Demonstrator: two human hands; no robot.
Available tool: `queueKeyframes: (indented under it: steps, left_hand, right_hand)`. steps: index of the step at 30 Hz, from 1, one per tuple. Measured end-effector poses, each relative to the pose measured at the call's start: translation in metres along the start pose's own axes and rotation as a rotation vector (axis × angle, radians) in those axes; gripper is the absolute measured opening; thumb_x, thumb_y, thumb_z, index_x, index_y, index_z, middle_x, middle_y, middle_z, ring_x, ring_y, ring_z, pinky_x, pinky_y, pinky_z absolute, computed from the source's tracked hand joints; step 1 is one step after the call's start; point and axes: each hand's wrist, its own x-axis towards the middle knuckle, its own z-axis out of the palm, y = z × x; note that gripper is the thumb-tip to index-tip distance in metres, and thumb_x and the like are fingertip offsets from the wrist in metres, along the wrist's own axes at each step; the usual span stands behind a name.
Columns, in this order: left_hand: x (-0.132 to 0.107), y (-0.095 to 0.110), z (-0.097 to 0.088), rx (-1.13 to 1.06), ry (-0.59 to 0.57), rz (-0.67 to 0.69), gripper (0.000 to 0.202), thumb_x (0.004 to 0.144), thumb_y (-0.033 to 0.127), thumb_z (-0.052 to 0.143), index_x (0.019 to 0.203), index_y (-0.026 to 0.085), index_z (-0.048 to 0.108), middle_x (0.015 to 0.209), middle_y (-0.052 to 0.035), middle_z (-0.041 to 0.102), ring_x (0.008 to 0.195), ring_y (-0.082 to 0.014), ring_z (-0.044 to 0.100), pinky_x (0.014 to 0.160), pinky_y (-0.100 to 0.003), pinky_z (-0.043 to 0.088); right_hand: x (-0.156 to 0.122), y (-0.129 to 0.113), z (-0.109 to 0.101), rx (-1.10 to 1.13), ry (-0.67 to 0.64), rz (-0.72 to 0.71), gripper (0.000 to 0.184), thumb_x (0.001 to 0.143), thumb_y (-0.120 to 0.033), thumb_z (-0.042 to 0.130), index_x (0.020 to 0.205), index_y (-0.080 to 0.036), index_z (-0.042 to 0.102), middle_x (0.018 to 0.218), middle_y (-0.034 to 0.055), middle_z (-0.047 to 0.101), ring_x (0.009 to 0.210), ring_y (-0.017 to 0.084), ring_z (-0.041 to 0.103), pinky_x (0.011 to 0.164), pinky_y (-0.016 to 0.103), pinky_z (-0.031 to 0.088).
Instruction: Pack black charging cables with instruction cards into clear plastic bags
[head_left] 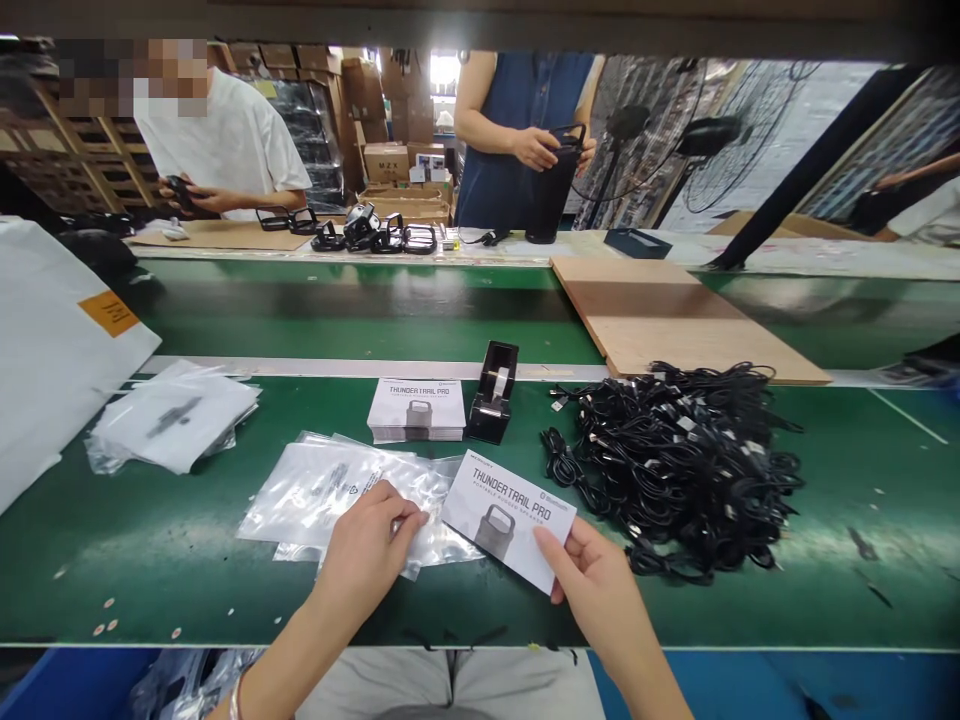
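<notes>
My right hand (589, 565) holds a printed booklet (510, 520) by its right end, thumb on top; it reads "Thunder Trail Pro" and shows a speaker picture. My left hand (375, 535) is closed, fingertips pinched at the right part of a loose pile of clear plastic bags (307, 495). The booklet's left corner overlaps the bags. Behind them sits a neat stack of the same booklets (417, 410), beside a black tape dispenser (495, 392). To the right of my right hand lies a large heap of coiled black cables (682, 470).
Filled plastic bags (176, 415) lie at left beside a large white sack (52, 340). A wooden board (675, 315) bridges the green bench behind the cables. Across it, one person (225, 150) handles a small black part; another (517, 130) holds a black speaker (553, 195).
</notes>
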Motion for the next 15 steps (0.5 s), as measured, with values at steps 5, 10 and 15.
queueKeyframes:
  steps: [5, 10, 15]
  left_hand:
    - [-0.007, 0.003, -0.001, 0.002, 0.044, 0.017, 0.033, 0.085, 0.033, 0.039, 0.062, 0.021, 0.059, 0.070, 0.0011, 0.052, 0.060, -0.0129, 0.053, 0.058, -0.027, 0.041]
    - [-0.011, 0.001, 0.006, -0.025, 0.123, 0.075, 0.026, 0.084, 0.033, 0.040, 0.074, 0.022, 0.061, 0.073, 0.0004, 0.055, 0.060, -0.0129, 0.054, 0.058, -0.026, 0.043]
    - [-0.016, -0.003, 0.015, -0.047, 0.183, 0.109, 0.018, 0.083, 0.032, 0.044, 0.092, 0.022, 0.056, 0.081, -0.0012, 0.057, 0.067, -0.0151, 0.056, 0.062, -0.027, 0.047]
  right_hand:
    - [0.000, 0.003, 0.012, 0.043, 0.032, 0.007, 0.048, 0.074, -0.046, 0.057, 0.106, -0.011, 0.056, 0.085, 0.0095, 0.066, 0.053, 0.012, 0.050, 0.037, 0.019, 0.040]
    - [-0.007, 0.004, 0.023, 0.022, 0.038, 0.060, 0.047, 0.070, -0.048, 0.058, 0.100, -0.012, 0.057, 0.066, 0.0045, 0.064, 0.045, 0.012, 0.050, 0.034, 0.020, 0.040]
    - [-0.021, 0.004, 0.023, -0.053, -0.115, 0.225, 0.037, 0.072, -0.044, 0.055, 0.088, -0.011, 0.060, 0.038, -0.0054, 0.047, 0.029, 0.008, 0.040, 0.028, 0.016, 0.030]
